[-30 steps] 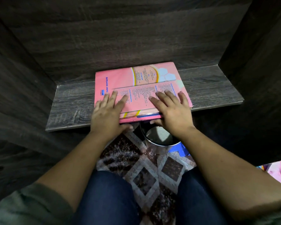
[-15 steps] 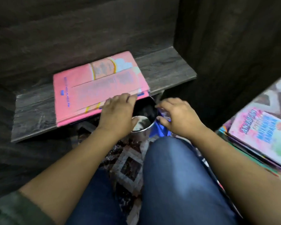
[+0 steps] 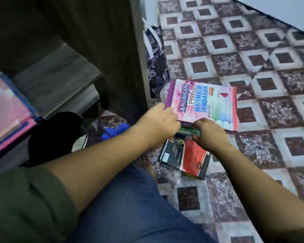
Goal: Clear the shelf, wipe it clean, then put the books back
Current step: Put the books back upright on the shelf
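Putting the books back is the step in hand. One pink book (image 3: pixel 5 111) lies on the shelf (image 3: pixel 60 74). On the carpet (image 3: pixel 253 50), the left hand (image 3: pixel 160 123) and right hand (image 3: pixel 209 134) curl their fingers round the near edge of the top book (image 3: pixel 200 102) of a pile. Next, I judge, it needs lifting level and carrying to the shelf.

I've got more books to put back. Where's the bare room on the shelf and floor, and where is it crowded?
Bare shelf board lies between the pink book and the cabinet side panel. Open carpet lies right of the floor books. Crowded: left hand and right hand at their near edge.
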The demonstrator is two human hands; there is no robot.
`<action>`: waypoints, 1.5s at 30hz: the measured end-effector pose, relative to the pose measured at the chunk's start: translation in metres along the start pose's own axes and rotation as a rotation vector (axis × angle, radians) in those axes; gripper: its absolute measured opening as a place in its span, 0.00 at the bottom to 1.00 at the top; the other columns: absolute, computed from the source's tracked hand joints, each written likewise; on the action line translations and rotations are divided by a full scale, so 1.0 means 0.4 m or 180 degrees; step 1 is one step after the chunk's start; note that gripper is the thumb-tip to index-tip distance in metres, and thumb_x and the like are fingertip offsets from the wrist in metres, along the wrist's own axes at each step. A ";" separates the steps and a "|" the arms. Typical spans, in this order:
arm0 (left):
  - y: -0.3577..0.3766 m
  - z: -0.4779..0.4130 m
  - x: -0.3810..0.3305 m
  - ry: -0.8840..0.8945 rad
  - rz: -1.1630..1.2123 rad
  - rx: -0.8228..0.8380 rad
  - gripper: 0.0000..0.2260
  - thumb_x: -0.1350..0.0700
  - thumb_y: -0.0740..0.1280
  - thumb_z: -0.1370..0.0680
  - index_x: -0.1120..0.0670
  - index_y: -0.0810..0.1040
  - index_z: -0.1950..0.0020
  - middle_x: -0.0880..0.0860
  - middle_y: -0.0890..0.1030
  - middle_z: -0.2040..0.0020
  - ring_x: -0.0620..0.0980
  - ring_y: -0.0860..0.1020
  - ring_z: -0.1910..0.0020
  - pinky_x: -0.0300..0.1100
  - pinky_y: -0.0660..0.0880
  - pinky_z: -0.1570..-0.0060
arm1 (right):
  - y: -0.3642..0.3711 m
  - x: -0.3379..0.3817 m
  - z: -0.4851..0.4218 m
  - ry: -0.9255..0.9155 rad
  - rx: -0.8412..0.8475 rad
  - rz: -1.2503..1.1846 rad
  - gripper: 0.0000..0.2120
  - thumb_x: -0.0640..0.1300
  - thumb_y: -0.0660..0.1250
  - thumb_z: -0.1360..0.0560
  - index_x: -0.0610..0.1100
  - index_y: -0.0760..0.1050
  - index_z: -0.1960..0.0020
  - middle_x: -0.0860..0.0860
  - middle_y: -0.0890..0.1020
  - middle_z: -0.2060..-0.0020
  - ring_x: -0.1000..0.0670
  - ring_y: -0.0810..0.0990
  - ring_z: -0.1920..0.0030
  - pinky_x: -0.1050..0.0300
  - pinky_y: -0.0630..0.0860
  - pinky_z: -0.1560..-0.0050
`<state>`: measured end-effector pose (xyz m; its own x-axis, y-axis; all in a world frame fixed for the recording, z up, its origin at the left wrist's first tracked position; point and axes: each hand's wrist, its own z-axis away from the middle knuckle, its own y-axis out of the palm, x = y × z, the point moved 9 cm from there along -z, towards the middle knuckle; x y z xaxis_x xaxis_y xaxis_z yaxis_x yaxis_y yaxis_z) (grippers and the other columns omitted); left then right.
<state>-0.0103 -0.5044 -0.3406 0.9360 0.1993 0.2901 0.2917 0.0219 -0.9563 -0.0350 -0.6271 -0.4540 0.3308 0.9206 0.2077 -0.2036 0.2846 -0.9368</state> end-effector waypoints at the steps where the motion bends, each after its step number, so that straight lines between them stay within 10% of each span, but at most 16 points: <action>1: 0.030 -0.026 0.024 -0.0250 -0.0075 -0.0027 0.06 0.64 0.65 0.34 0.55 0.74 0.69 0.55 0.73 0.72 0.53 0.74 0.71 0.43 0.69 0.67 | 0.007 -0.023 -0.018 0.0009 -0.0037 0.0060 0.21 0.48 0.70 0.28 0.47 0.75 0.36 0.45 0.76 0.39 0.40 0.75 0.41 0.48 0.74 0.44; 6: 0.168 -0.052 0.148 -0.1232 0.0150 0.1099 0.18 0.58 0.50 0.27 0.61 0.79 0.52 0.58 0.76 0.60 0.49 0.69 0.61 0.24 0.57 0.61 | 0.060 -0.066 -0.118 -0.0106 -0.0064 0.0432 0.34 0.49 0.74 0.31 0.47 0.65 0.28 0.43 0.63 0.27 0.40 0.64 0.29 0.46 0.65 0.33; 10: 0.175 -0.044 0.113 -0.0539 -0.1168 0.1666 0.07 0.59 0.63 0.38 0.52 0.78 0.75 0.48 0.76 0.76 0.46 0.74 0.74 0.39 0.62 0.63 | 0.119 -0.060 -0.180 -0.0142 0.0066 0.0541 0.44 0.54 0.75 0.31 0.49 0.55 0.24 0.43 0.56 0.24 0.41 0.55 0.24 0.45 0.57 0.27; 14: 0.256 -0.049 0.054 -0.0090 -0.0839 0.2256 0.12 0.64 0.57 0.21 0.55 0.77 0.45 0.53 0.80 0.47 0.52 0.78 0.48 0.46 0.57 0.55 | 0.122 -0.068 -0.208 0.0000 -0.0469 0.0519 0.39 0.44 0.75 0.34 0.50 0.61 0.27 0.45 0.66 0.30 0.41 0.66 0.31 0.45 0.64 0.35; 29: 0.254 -0.051 0.049 -0.0062 -0.1048 0.1931 0.10 0.64 0.56 0.20 0.55 0.75 0.45 0.52 0.79 0.46 0.53 0.77 0.46 0.45 0.65 0.45 | -0.047 -0.094 -0.303 -0.0327 -0.0173 0.0548 0.19 0.59 0.65 0.27 0.51 0.75 0.40 0.43 0.82 0.54 0.41 0.79 0.51 0.52 0.72 0.50; 38: 0.256 -0.040 0.052 -0.0116 -0.0958 0.2099 0.11 0.64 0.56 0.21 0.55 0.75 0.43 0.53 0.79 0.44 0.53 0.76 0.46 0.44 0.66 0.44 | 0.029 -0.046 -0.251 -0.0193 -0.0173 0.0833 0.25 0.48 0.68 0.24 0.45 0.66 0.30 0.44 0.79 0.43 0.40 0.80 0.48 0.51 0.74 0.55; 42: 0.151 -0.065 0.060 -0.0790 -0.0321 0.0847 0.18 0.60 0.63 0.23 0.59 0.70 0.32 0.54 0.77 0.45 0.54 0.76 0.48 0.44 0.71 0.53 | -0.114 -0.046 -0.207 -0.0165 -0.0248 0.0788 0.25 0.50 0.69 0.24 0.46 0.67 0.30 0.43 0.81 0.44 0.40 0.80 0.46 0.51 0.74 0.53; 45: 0.029 -0.095 0.061 -0.1100 -0.0013 -0.0586 0.19 0.63 0.58 0.20 0.63 0.67 0.28 0.62 0.75 0.36 0.60 0.74 0.37 0.50 0.71 0.38 | -0.238 -0.004 -0.094 -0.0327 -0.0490 0.0840 0.24 0.51 0.69 0.26 0.48 0.69 0.32 0.42 0.82 0.48 0.40 0.81 0.49 0.51 0.74 0.55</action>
<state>0.0236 -0.5365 -0.3431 0.8224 0.5185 0.2341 0.3553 -0.1466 -0.9232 0.0185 -0.6656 -0.3756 0.1887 0.9816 -0.0280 -0.1256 -0.0041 -0.9921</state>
